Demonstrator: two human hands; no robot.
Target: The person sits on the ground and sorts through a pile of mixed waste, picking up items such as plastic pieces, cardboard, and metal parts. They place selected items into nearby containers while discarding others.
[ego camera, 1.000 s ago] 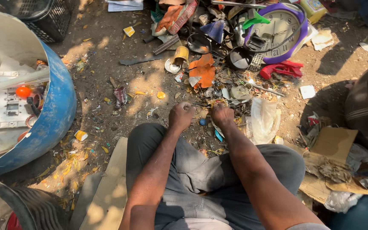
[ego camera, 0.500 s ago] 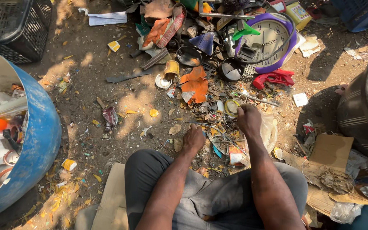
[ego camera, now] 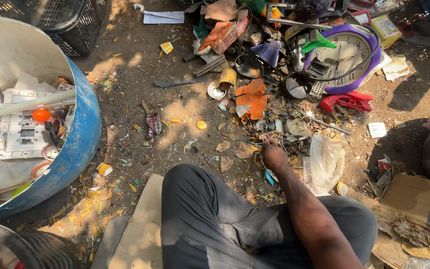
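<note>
Down among the ground litter just beside the clear plastic bag (ego camera: 326, 162), the right hand (ego camera: 273, 155) curls over small, light, stiff scraps best pinched by edges; left hand unseen.

Purple-rimmed round wall clock with cream dial (ego camera: 348, 55) far right, red plastic piece (ego camera: 347, 101) beside it, orange torn sheet (ego camera: 253, 98) centre, blue plastic drum with white inside (ego camera: 83, 144) left, black lattice crate (ego camera: 63, 22) far left, dark grey trousers (ego camera: 210, 224) near
</note>
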